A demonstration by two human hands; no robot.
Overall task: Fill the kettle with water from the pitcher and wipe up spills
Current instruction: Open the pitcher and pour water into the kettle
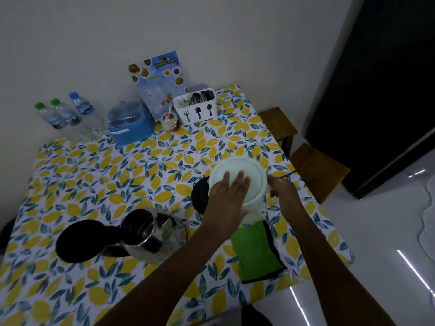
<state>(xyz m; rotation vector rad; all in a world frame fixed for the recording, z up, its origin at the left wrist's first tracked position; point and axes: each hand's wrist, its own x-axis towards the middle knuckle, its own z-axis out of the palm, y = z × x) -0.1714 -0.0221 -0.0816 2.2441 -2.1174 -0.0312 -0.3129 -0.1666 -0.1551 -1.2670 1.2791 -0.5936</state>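
Note:
A white pitcher (253,208) with a pale round lid (249,168) stands at the right of the table. My left hand (227,196) lies on top of the lid, fingers spread over it. Curled against the pitcher's right side is my right hand (282,189); the handle is hidden. The steel kettle (141,231) stands to the left with its black lid (80,241) swung open. A green cloth (256,250) with a black edge lies in front of the pitcher. The black kettle base (200,196) sits just behind my left hand.
Along the wall stand three water bottles (58,114), a blue covered container (129,123), a small jar (169,122), a leaflet (160,78) and a white cutlery holder (195,107). Wooden stools (317,170) stand off the table's right edge, before a dark cabinet (376,90).

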